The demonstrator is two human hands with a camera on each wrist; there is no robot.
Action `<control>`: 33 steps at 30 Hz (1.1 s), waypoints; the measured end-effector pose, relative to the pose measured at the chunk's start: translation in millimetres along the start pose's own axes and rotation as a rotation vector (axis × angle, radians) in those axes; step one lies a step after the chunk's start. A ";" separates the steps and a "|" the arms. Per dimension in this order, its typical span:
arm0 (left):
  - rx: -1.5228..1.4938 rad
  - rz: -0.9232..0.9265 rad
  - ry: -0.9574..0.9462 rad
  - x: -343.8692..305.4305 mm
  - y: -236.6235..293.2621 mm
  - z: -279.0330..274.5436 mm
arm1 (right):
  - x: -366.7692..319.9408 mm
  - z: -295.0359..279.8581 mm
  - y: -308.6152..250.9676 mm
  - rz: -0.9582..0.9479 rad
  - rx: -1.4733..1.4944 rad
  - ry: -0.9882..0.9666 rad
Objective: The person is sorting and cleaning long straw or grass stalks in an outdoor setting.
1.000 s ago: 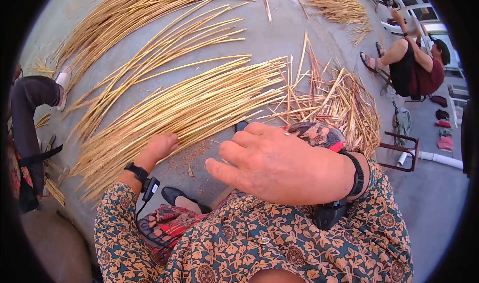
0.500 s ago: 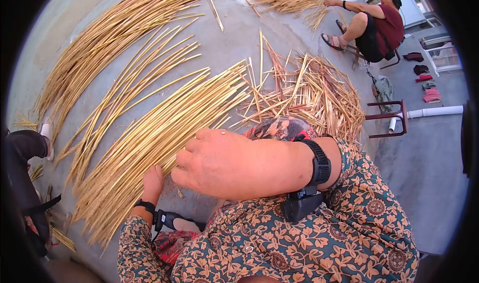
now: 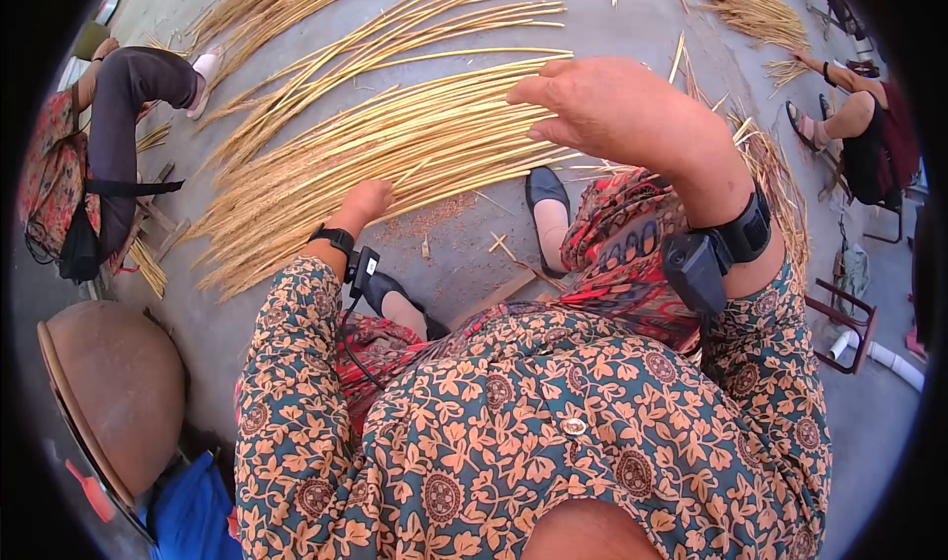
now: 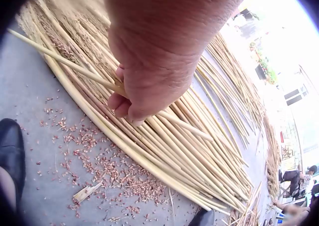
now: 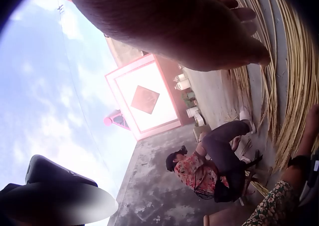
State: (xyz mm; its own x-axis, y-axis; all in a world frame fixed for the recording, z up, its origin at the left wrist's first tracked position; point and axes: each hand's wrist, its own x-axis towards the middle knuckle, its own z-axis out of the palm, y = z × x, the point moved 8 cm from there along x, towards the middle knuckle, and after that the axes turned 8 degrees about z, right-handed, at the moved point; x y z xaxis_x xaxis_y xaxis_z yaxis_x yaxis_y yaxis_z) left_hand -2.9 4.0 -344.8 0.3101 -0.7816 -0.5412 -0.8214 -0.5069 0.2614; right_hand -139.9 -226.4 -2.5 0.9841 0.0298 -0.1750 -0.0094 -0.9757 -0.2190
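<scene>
Grey concrete floor lay under the long, straw-yellow stalks with feathery seed heads, spread before the person. They looked light, dry and fairly stiff, springy along their length but likely to crack if bent sharply; the brushy heads seemed apt to shed and tangle. Firm mid-stem seemed the best hold.

Of the two hands, the left hand curled its fingers round one pale stalk above the near spread; the right hand was raised, empty, its fingers loosely extended.

Four groups of stalks showed: the near spread, a thinner one, a far pile and another at upper right. Single stalks were too many to count. Two black shoes showed.
</scene>
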 end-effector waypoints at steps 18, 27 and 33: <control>0.195 0.165 0.220 -29.4 127.5 -196.7 | 69.1 41.2 -0.1 -0.169 0.049 -0.158; 0.257 0.221 0.555 -112.7 129.0 -296.7 | 73.1 35.4 50.6 -0.043 0.161 -0.197; 0.205 0.144 0.647 -123.7 99.8 -295.1 | 59.7 -0.1 99.4 0.150 0.592 -0.066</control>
State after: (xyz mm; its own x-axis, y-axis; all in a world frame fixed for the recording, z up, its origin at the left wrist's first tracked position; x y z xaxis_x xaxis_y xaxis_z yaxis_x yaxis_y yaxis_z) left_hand 17.9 -57.2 -15.9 0.3615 -0.9281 0.0896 -0.9301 -0.3523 0.1038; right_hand -82.0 -321.6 -34.7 0.9514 -0.0665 -0.3006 -0.2627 -0.6848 -0.6797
